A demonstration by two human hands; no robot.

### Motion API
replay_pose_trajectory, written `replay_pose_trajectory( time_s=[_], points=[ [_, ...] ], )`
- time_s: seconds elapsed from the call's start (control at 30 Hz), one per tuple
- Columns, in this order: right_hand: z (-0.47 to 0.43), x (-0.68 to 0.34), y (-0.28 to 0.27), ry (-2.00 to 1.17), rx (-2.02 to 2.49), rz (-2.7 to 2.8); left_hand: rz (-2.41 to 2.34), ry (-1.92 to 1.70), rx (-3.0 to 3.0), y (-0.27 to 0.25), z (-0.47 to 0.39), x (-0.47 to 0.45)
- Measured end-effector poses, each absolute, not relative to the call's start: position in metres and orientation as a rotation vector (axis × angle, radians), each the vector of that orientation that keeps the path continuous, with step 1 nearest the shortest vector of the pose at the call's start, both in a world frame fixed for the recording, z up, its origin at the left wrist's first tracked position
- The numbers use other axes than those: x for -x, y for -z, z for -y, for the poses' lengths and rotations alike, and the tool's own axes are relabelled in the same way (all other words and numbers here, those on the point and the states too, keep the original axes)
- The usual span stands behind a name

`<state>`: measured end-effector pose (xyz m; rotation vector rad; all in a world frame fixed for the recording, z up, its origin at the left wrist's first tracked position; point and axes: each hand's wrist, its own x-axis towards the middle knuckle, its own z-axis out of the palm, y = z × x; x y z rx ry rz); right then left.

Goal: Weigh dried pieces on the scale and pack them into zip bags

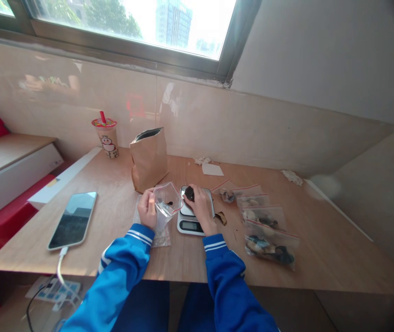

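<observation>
My left hand (147, 210) grips a clear zip bag (169, 186) by its side, its red-striped mouth spread and turned toward the scale. A small dark bit (170, 203) shows in the bag. Over the plate of a white digital kitchen scale (185, 212), my right hand (201, 205) has its fingers closed on a dark, dried-looking piece (190, 193); its exact kind is unclear. The scale's display (190, 226) is lit but unreadable. Under my left hand lie more flat clear bags (164, 237). A curled brown piece (221, 218) rests just right of the scale.
Several filled zip bags (271, 251) overlap at the right. Behind my left hand stands an open brown paper bag (150, 159), with a drink cup (107, 140) farther left. A phone (73, 220) on a white cable lies at the left. White paper (212, 169) sits near the wall.
</observation>
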<state>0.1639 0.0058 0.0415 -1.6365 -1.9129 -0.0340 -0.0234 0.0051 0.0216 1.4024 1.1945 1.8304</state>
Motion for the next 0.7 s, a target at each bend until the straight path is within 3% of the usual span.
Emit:
replay_pose_trajectory(
  time_s=[0.2, 0.33, 0.43, 0.7],
  points=[
    [-0.008, -0.158, -0.055, -0.222, 1.463, 1.495, -1.198, -1.836, -1.392, -0.019, -0.006, 0.023],
    [-0.003, -0.14, -0.087, -0.697, 1.228, 1.218, -1.18, -1.827, -1.379, -0.017, -0.007, 0.023],
    [0.007, -0.127, -0.112, -0.965, 1.15, 1.343, -1.144, -1.831, -1.323, -0.017, -0.007, 0.021],
    [0.039, -0.118, -0.136, -0.536, 1.407, 1.921, -1.037, -1.895, -1.261, -0.017, 0.0, 0.022]
  ],
)
